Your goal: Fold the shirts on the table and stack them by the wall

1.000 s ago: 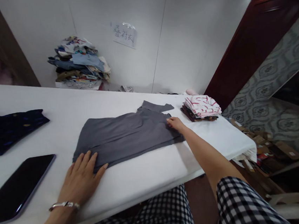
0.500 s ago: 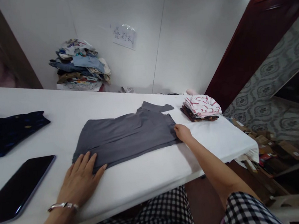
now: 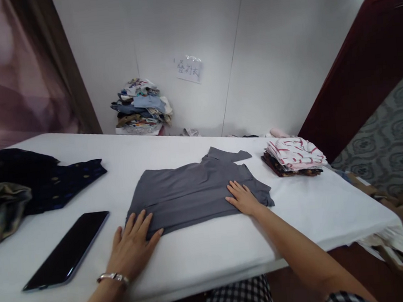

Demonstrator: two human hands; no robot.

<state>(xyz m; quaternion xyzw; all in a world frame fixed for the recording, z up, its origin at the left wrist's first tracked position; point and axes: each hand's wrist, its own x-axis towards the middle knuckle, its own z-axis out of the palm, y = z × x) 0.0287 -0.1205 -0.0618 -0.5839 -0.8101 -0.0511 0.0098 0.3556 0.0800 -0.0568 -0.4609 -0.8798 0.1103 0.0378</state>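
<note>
A dark grey shirt [image 3: 190, 185] lies flat on the white-covered table [image 3: 211, 254], its collar toward the back right and one long edge facing me. My left hand [image 3: 134, 243], with a silver bracelet at the wrist, rests with spread fingers on the shirt's left near corner. Flat on the cloth near the shirt's right end lies my right hand [image 3: 242, 198], fingers stretched out. A short flap of the shirt, apparently a sleeve, extends to the right beyond that hand.
Left of my left hand lies a black phone [image 3: 68, 249]. Dark patterned clothes [image 3: 65, 185] are heaped at the left. At the right sits a folded stack [image 3: 296, 153], white and red on top. A tall clothes pile [image 3: 142, 107] stands by the wall under a handwritten sign [image 3: 189, 69].
My right hand has let go of the shirt's right edge and moved left, now flat on the fabric. The right-end flap now spreads outward. The camera view has shifted left.
</note>
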